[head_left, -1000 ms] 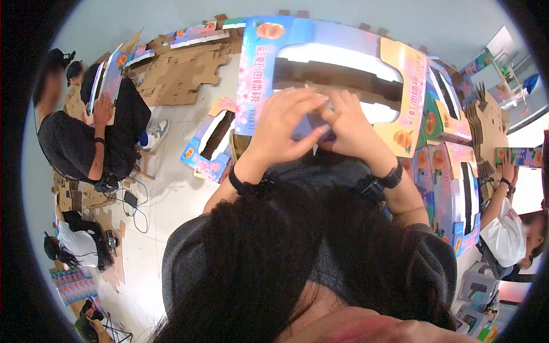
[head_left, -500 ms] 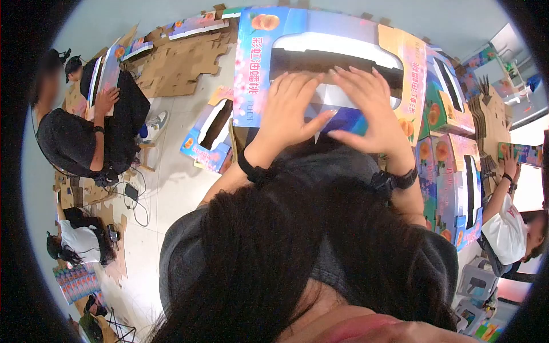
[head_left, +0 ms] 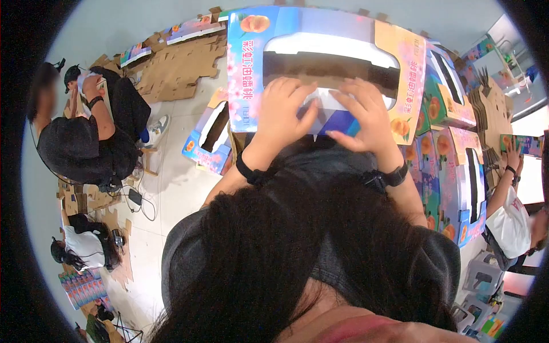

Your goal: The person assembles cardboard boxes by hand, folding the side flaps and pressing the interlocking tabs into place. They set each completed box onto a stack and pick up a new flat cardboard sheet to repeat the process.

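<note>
A printed carton (head_left: 244,80) with peach pictures and a large window cutout lies in front of me. Near the lower left of the window is my left hand (head_left: 284,108), its fingers bent and spread over the near edge. My right hand (head_left: 366,111) is over the near edge on the right side, fingers apart and thumb stretched toward the left hand. A whitish and blue flap (head_left: 336,121) shows between the two hands. Neither hand is closed round anything visible. Whether the fingertips touch the carton is blurred.
Stacked printed cartons (head_left: 454,171) stand at the right, with folded cardboard (head_left: 489,108) behind. A smaller carton (head_left: 209,134) sits on the floor at left. Flattened cardboard (head_left: 177,66) lies beyond. Seated people are at left; another person (head_left: 509,223) handles a carton at right.
My fingers have drawn back toward me and curled more. The carton has shifted slightly left. At left, a co-worker no longer holds a carton and has raised their hands.
</note>
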Available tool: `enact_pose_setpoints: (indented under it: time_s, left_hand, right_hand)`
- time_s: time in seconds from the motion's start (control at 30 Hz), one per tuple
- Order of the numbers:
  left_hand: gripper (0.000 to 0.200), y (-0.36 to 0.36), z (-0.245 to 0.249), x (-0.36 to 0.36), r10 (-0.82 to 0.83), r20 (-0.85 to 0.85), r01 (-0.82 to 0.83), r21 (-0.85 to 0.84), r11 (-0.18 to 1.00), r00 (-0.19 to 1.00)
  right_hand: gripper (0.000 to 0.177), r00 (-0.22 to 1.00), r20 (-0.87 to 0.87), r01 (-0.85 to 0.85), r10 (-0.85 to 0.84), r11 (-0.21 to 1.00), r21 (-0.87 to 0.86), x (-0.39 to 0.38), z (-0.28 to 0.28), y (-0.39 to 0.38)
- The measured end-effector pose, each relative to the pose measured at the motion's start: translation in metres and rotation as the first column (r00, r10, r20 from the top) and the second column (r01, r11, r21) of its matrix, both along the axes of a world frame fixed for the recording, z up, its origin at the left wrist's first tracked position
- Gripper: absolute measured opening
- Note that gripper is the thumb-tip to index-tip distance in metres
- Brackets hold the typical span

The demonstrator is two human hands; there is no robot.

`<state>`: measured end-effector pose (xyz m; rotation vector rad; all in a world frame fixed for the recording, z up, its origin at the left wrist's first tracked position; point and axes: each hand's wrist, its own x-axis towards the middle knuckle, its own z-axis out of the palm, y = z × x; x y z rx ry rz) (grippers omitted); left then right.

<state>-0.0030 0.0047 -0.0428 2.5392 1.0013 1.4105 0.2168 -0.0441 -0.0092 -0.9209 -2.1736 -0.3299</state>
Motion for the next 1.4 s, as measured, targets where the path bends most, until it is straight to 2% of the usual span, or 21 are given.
enact_pose_setpoints:
  time_s: [0.07,0.13,0.17,0.27,0.3,0.33,0.37,0.43,0.47,0.5,0.6,0.63,0.73,0.77,0.87,0.97,1.07,1.17,1.27,1.4]
  left_hand:
    - [0.022,-0.005,0.009,-0.002,-0.029,0.032,0.033,-0.150,0.988,0.999]
    - [0.018,-0.010,0.019,-0.002,-0.093,0.115,0.104,-0.088,0.991,0.989]
    - [0.017,-0.013,0.024,-0.001,-0.125,0.155,0.135,-0.057,0.989,0.980]
    - [0.025,-0.019,0.041,0.000,-0.351,0.329,0.402,-0.101,0.910,0.877]
    - [0.031,-0.022,0.045,-0.002,-0.386,0.512,0.574,-0.280,0.769,0.767]
    - [0.038,-0.025,0.049,-0.004,-0.351,0.683,0.728,-0.394,0.561,0.640]
    - [0.045,-0.026,0.051,-0.005,-0.253,0.824,0.849,-0.428,0.309,0.507]
    - [0.056,-0.014,0.050,-0.010,-0.090,0.954,0.937,-0.297,-0.183,0.285]
    - [0.063,-0.009,0.050,-0.013,0.034,0.980,0.899,-0.168,-0.405,0.198]
    - [0.073,-0.008,0.050,-0.010,0.172,0.973,0.889,-0.060,-0.453,0.154]
    - [0.078,-0.011,0.053,-0.010,0.404,0.915,0.909,0.176,-0.378,-0.009]
    - [0.075,-0.009,0.057,-0.010,0.456,0.888,0.911,0.237,-0.337,-0.062]
    - [0.075,0.002,0.060,-0.013,0.506,0.854,0.915,0.294,-0.276,-0.122]
    - [0.068,0.002,0.062,-0.012,0.455,0.884,0.939,0.237,-0.247,-0.103]
    - [0.070,0.001,0.058,0.004,0.419,0.879,0.972,0.228,0.056,-0.230]
    - [0.061,0.012,0.047,0.016,0.294,0.942,0.949,0.068,0.309,-0.164]
    - [0.056,0.020,0.048,0.016,0.269,0.932,0.941,0.157,0.301,-0.242]
    - [0.060,0.024,0.054,0.017,0.215,0.956,0.956,0.141,0.259,-0.199]
    - [0.061,0.027,0.045,0.016,0.285,0.937,0.973,0.160,0.163,-0.202]
    - [0.048,0.026,0.042,0.013,0.202,0.951,0.972,0.224,0.073,-0.234]
  right_hand:
    - [0.066,1.000,0.005,0.002,-0.002,0.999,-0.034,0.000,-0.003,-0.006]
    - [0.067,0.999,-0.013,0.028,-0.029,0.997,-0.073,0.000,-0.007,-0.011]
    - [0.069,0.999,-0.040,0.022,-0.024,0.999,-0.040,-0.003,-0.006,-0.013]
    - [0.071,0.999,-0.003,0.041,-0.042,0.998,-0.057,-0.002,-0.014,-0.015]
    - [0.072,0.999,0.022,0.035,-0.034,0.998,-0.044,-0.003,-0.015,-0.015]
    - [0.072,0.998,0.036,0.049,-0.048,0.998,-0.041,-0.004,-0.016,-0.017]
    - [0.072,0.997,0.051,0.064,-0.062,0.997,-0.037,-0.006,-0.017,-0.019]
    - [0.071,0.995,0.059,0.083,-0.082,0.996,-0.013,-0.006,-0.018,-0.021]
    - [0.071,0.995,0.057,0.081,-0.080,0.997,-0.007,-0.005,-0.019,-0.020]
    - [0.070,0.995,0.054,0.079,-0.079,0.997,-0.002,-0.005,-0.022,-0.020]
    - [0.069,0.996,0.050,0.073,-0.073,0.997,0.003,-0.010,-0.018,-0.023]
    - [0.069,0.996,0.051,0.071,-0.071,0.997,0.005,-0.011,-0.015,-0.024]
    - [0.068,0.997,0.051,0.060,-0.061,0.998,0.009,-0.011,-0.016,-0.026]
    - [0.069,0.998,0.044,0.053,-0.054,0.998,0.014,-0.011,-0.017,-0.027]
    - [0.069,0.997,0.048,0.058,-0.059,0.998,0.018,-0.010,-0.021,-0.029]
    - [0.069,0.998,0.038,0.052,-0.053,0.999,0.014,-0.010,-0.020,-0.029]
    - [0.069,0.998,0.021,0.060,-0.059,0.998,-0.011,-0.011,-0.019,-0.030]
    - [0.070,0.996,0.037,0.079,-0.080,0.997,0.009,-0.012,-0.022,-0.031]
    - [0.071,0.996,0.032,0.082,-0.082,0.997,0.016,-0.013,-0.021,-0.030]
    - [0.070,0.996,0.030,0.087,-0.088,0.996,0.019,-0.013,-0.022,-0.032]
